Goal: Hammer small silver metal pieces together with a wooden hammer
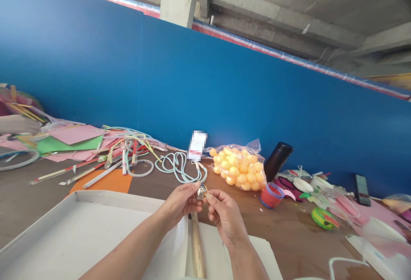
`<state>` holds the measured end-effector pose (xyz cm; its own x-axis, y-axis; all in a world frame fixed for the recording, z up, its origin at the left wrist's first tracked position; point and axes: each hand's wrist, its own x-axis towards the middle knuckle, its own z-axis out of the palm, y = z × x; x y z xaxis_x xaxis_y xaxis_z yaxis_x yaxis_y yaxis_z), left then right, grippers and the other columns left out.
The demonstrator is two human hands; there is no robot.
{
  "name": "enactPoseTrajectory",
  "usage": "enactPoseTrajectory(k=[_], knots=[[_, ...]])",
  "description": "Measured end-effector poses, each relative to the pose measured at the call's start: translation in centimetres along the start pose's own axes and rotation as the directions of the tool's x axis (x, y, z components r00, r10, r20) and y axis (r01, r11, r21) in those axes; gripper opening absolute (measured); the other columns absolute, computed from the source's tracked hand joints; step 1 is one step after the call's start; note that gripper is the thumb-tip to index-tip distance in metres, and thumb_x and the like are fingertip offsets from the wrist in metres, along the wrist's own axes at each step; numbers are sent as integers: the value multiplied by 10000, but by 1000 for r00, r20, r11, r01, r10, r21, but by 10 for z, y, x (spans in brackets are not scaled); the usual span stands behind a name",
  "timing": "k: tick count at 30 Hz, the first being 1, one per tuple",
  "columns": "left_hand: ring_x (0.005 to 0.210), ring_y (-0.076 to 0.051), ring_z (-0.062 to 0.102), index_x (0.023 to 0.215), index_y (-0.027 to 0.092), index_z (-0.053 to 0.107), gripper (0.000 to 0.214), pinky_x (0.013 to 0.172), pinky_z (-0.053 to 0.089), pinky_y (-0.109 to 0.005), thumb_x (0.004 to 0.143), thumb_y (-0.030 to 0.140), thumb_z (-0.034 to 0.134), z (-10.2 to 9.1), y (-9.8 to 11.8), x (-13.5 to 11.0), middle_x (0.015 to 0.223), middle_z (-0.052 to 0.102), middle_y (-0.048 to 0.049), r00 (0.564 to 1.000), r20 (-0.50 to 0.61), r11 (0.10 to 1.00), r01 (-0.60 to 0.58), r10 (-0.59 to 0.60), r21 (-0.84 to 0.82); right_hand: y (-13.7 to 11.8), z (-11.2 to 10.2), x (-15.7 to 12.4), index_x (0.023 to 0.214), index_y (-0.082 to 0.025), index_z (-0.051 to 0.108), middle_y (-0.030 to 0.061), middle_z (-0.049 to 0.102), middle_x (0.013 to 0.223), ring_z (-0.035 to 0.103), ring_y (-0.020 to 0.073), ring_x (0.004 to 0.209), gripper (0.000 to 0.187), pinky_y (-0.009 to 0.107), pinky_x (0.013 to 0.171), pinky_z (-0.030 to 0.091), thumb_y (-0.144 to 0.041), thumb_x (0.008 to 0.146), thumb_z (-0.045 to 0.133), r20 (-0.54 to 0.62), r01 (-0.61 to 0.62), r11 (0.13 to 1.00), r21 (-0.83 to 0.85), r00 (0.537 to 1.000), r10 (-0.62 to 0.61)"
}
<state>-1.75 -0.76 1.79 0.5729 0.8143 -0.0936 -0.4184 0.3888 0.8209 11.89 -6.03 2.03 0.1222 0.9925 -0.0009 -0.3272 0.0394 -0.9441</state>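
Note:
A small shiny silver bell [201,192] is held up between my two hands over the table. My left hand [183,203] grips it from the left, with thumb and fingertips closed on its side. From the right, my right hand [223,211] pinches its edge, where a thin yellowish bit shows by the fingertips. Below the hands lies a wooden stick [197,248], along the right side of a shallow white box lid [122,237]. White paper [257,250] lies under my right forearm.
Behind stands a blue partition [205,91]. Along it lie coloured paper [70,141], a light-blue cord [180,168], a bag of orange balls [239,168], a black bottle [278,160], a tape roll [271,195] and a phone [362,190]. Another person's hand [19,124] is far left.

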Motion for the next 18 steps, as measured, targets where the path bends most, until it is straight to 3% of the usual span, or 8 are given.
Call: enactPoseTrajectory(k=[18], knots=[[542, -87, 579, 799, 122, 586, 322, 548, 513, -206, 746, 439, 606, -1, -1, -1, 664, 625, -54, 999, -19, 993, -35, 37, 114, 6, 1, -2, 781, -151, 560, -24, 590, 625, 460, 42, 461, 190, 170, 454, 427, -300, 758, 676, 0, 21, 998, -59, 1000, -21]])
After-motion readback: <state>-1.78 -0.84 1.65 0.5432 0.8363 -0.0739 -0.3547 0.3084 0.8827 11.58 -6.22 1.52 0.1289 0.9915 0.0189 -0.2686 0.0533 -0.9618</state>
